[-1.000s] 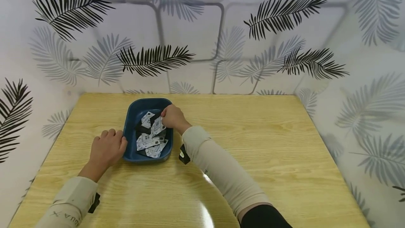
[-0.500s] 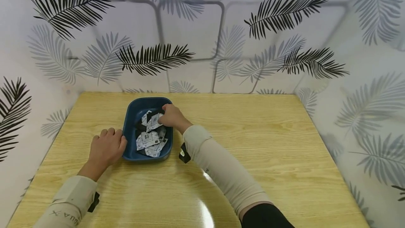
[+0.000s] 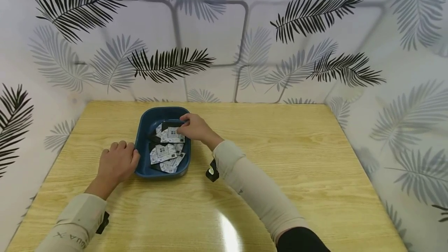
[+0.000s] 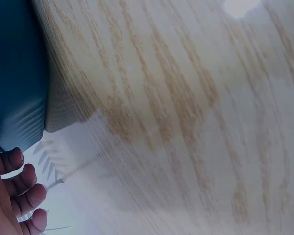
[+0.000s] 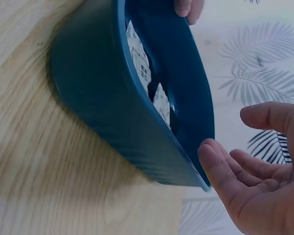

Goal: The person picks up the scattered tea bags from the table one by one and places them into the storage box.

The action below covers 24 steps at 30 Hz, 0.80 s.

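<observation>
A deep blue plastic tub (image 3: 139, 135) stands toward the left of the table, holding several white printed sachets (image 3: 162, 151) and some flat black pieces (image 3: 170, 125). At its left side my left hand (image 3: 118, 163) grips the rim; those fingers also show over the far wall in the right wrist view. The left wrist view has that hand's curled fingertips (image 4: 24, 188) below the tub wall (image 4: 17, 73). My right hand (image 3: 197, 128) hovers over the right rim. In the right wrist view, its thumb and fingers (image 5: 218, 164) are apart with nothing between them.
The wood-grain table (image 3: 280, 158) reaches well to the right of the tub. A leaf-patterned wall covering (image 3: 224, 42) rises behind and on both sides. Each wrist carries a small black camera (image 3: 212, 171) under a light sleeve.
My right hand has released a white sachet, which now lies flatter among the others, and has drawn back to the right over the rim. My left hand stays at the tub.
</observation>
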Each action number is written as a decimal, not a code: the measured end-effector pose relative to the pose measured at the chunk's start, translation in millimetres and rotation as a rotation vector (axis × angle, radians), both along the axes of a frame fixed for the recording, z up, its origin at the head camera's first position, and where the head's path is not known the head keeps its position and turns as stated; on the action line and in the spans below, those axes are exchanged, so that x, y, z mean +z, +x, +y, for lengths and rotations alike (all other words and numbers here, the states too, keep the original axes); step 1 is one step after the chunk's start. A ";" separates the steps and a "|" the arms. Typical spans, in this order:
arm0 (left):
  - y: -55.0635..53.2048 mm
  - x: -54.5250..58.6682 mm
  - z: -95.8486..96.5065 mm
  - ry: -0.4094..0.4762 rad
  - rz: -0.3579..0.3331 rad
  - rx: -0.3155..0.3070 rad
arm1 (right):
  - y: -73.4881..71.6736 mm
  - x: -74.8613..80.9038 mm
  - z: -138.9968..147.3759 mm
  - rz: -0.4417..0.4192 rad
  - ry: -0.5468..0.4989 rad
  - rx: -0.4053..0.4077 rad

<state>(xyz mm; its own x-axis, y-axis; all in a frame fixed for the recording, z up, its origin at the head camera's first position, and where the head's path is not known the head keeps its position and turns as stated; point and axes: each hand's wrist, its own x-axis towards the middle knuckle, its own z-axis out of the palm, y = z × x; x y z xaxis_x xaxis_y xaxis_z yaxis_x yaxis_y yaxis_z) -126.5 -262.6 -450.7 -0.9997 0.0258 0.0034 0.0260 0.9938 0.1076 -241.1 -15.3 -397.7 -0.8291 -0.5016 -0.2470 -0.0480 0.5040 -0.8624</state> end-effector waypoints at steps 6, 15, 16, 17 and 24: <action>-0.5 -1.9 -2.0 -0.002 -0.007 -0.007 | -1.0 -0.2 20.4 0.006 -0.045 0.008; -1.0 -1.7 -7.6 -0.015 -0.018 -0.019 | 12.8 -0.6 58.4 0.062 -0.046 0.041; -1.1 -1.3 -7.9 -0.015 -0.019 -0.021 | 13.9 -0.6 62.7 0.069 -0.042 0.038; -1.2 -0.9 -8.2 -0.015 -0.022 -0.022 | 14.7 -1.0 66.9 0.073 -0.038 0.033; 0.1 5.6 -13.8 -0.031 -0.049 -0.015 | 18.7 -4.5 98.0 0.157 0.051 0.021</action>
